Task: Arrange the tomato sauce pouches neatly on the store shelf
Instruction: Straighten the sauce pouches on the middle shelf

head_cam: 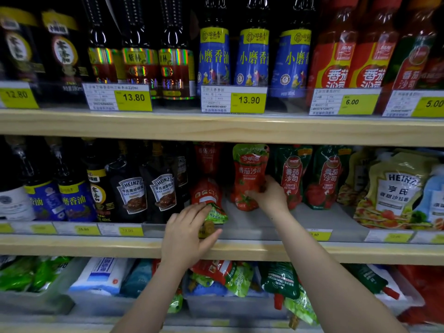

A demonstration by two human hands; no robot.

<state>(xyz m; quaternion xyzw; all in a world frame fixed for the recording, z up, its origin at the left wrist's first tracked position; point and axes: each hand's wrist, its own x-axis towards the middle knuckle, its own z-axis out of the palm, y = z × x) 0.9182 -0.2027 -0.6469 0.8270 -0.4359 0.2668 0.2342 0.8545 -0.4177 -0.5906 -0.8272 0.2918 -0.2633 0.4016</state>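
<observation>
Now, over on the left of the middle shelf point(240, 248), the black Heinz pouches point(146, 191) stand in line, untouched. Next comes the left hand point(189, 234), fingers laid over the green-and-red bottom end of a fallen tomato sauce pouch point(207, 200) that lies tipped toward the shelf edge; whether the thumb is actually pinching it, I cannot tell. Moving right, the right hand point(269, 193) grips the lower right side of an upright red pouch point(248, 174), fingers curled around its edge. Beyond it, two green-topped ketchup pouches point(310, 176) stand side by side. These packs look soft and floppy, likely slick-skinned, with the sauce weight sagging low. Best hold, I'd say, is by the sides near the base, so the gusset can settle flat and the pouch stands.
</observation>
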